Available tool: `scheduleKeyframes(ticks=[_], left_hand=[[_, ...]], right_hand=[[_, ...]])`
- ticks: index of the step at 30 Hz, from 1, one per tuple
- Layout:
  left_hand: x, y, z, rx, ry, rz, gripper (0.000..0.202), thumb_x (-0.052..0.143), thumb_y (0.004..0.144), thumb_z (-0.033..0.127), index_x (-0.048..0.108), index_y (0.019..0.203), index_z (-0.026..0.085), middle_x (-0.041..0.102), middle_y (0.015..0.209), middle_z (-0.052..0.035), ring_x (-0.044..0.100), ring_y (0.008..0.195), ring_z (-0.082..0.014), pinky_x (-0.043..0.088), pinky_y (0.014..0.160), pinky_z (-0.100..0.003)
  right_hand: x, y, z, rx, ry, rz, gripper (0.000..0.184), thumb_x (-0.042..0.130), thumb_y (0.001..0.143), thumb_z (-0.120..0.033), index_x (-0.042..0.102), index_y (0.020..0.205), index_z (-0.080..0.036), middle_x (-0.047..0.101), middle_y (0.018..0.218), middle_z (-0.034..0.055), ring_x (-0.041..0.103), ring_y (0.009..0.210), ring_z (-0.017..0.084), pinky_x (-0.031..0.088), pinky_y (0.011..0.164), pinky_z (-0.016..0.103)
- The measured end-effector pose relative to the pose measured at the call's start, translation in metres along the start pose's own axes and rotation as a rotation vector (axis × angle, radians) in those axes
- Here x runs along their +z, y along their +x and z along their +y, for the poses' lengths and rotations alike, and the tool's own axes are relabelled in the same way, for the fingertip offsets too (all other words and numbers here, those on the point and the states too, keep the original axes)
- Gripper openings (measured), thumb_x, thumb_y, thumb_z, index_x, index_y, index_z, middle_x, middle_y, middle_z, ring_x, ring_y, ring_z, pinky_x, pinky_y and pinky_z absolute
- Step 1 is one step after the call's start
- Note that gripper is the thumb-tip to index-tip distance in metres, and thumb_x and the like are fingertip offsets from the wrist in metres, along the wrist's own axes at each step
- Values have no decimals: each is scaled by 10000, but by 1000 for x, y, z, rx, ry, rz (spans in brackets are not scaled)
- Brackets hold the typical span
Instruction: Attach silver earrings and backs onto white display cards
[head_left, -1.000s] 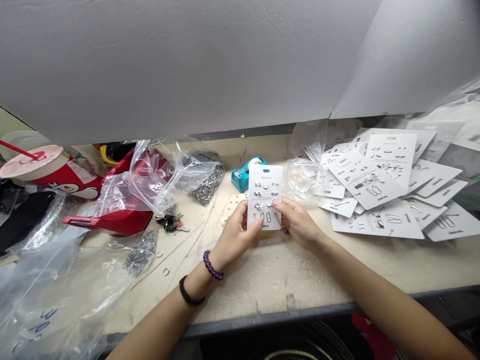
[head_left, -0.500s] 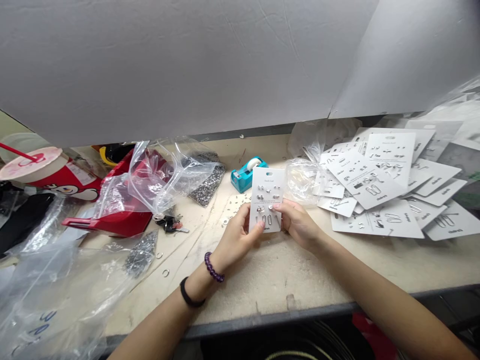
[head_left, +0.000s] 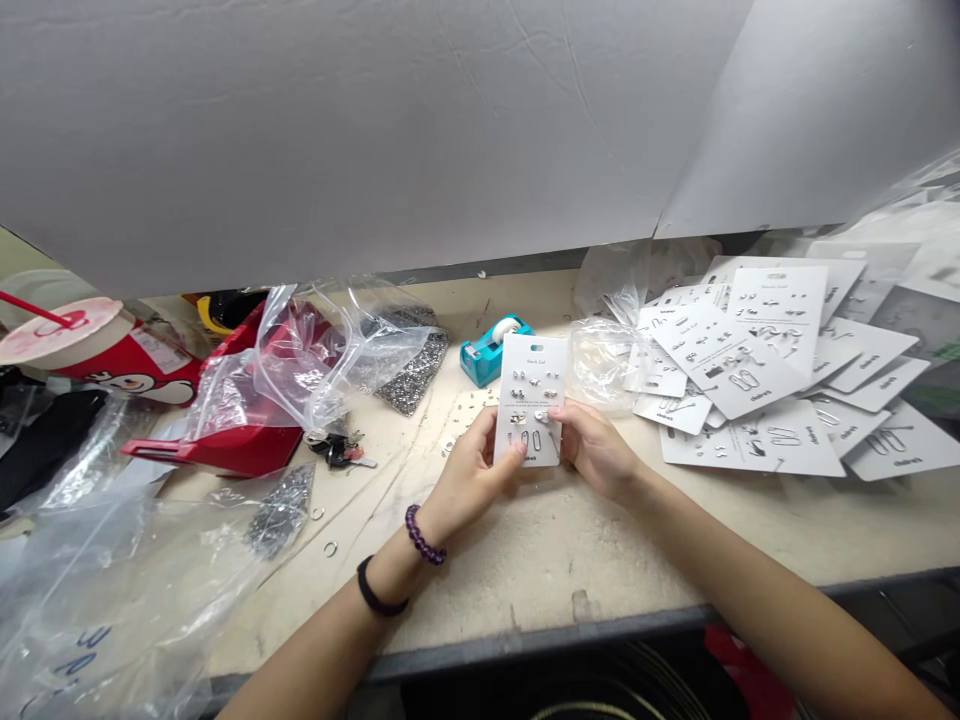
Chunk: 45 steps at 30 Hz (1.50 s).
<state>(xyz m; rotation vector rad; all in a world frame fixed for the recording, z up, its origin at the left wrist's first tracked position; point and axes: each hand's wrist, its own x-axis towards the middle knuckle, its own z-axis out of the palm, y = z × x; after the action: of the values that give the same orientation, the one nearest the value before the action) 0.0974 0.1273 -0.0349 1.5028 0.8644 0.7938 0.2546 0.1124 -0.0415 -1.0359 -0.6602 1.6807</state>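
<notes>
Item: one white card (head_left: 534, 400), with small earrings and pins fixed to its face, held in both hands above the table (head_left: 450, 610). Long axis: pointing away from the person, slot end farthest, top leaning back slightly.

Left hand (head_left: 471, 465): closed on the card's lower left edge, thumb laid across the lower front, fingers mostly hidden behind. Beaded bracelet (head_left: 424, 537) and black band (head_left: 375, 590) on that wrist.

Right hand (head_left: 600, 450): pinching the right edge, thumb tip beside an earring a little higher than the left thumb; what its hidden fingers do behind, I cannot tell. Neither hand is nearer; the card sits between them, touching both.

Just beyond: one blue tape dispenser (head_left: 477, 367). To the right, well apart: one heap of similar cards (head_left: 739, 375), overlapping. To the left: keys (head_left: 337, 450), a red dustpan (head_left: 244, 445), a paper cup (head_left: 161, 355).
</notes>
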Motion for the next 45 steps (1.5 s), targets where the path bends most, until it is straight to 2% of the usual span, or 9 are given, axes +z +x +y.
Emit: scheduleKeyframes(ticks=[8,14,20,25,31,37,41,45], left_hand=[[1,0,-3,22,8,-12,323,537,798,274,453,1091,166,572,1070,-75,548,967,-193,444,837,-321],[1,-1,-2,16,30,-26,322,537,796,275,466,1090,163,570,1080,-87,543,984,-207,440,848,-341],[1,-1,0,-2,-6,6,303,541,790,276,464,1057,156,585,1056,-86,550,971,-209,449,841,-351],[1,-1,0,3,-24,-2,301,537,796,266,459,1066,157,582,1059,-75,548,966,-188,445,841,-318],[1,-1,-1,12,-19,-8,306,539,796,271,459,1066,150,580,1063,-78,548,971,-188,442,842,-312],[1,0,0,-5,-5,21,317,542,792,277,461,1074,154,583,1081,-87,554,974,-201,450,846,-333],[1,0,1,-2,-17,49,328,545,788,278,458,1078,151,579,1092,-90,552,983,-204,453,845,-335],[1,0,1,-25,-21,58,320,533,794,284,458,1073,146,583,1075,-87,560,963,-199,462,820,-322]], right_hand=[[0,-1,-1,-27,2,-72,220,611,738,-314,637,918,-191,676,862,42,611,773,173,465,709,305],[0,-1,-1,-20,-10,-55,234,618,715,-301,630,917,-182,678,876,48,611,778,184,463,704,306],[1,-1,-2,25,95,-48,308,478,705,-349,616,921,-178,673,875,48,599,820,218,453,656,318],[-1,1,1,-9,71,-5,202,521,712,-309,603,853,-190,663,822,33,583,760,195,439,645,307],[0,2,1,-12,70,-4,183,530,694,-285,602,831,-188,662,804,26,577,736,187,434,634,298],[2,-2,-4,-20,65,-60,272,492,740,-353,599,928,-190,666,888,42,593,838,211,455,663,311],[3,-4,-4,-98,-43,-71,258,586,734,-285,572,981,-211,650,978,32,598,839,182,467,703,304],[2,-3,-2,-126,-89,-51,253,604,708,-223,583,960,-204,653,961,23,597,828,164,463,745,300]])
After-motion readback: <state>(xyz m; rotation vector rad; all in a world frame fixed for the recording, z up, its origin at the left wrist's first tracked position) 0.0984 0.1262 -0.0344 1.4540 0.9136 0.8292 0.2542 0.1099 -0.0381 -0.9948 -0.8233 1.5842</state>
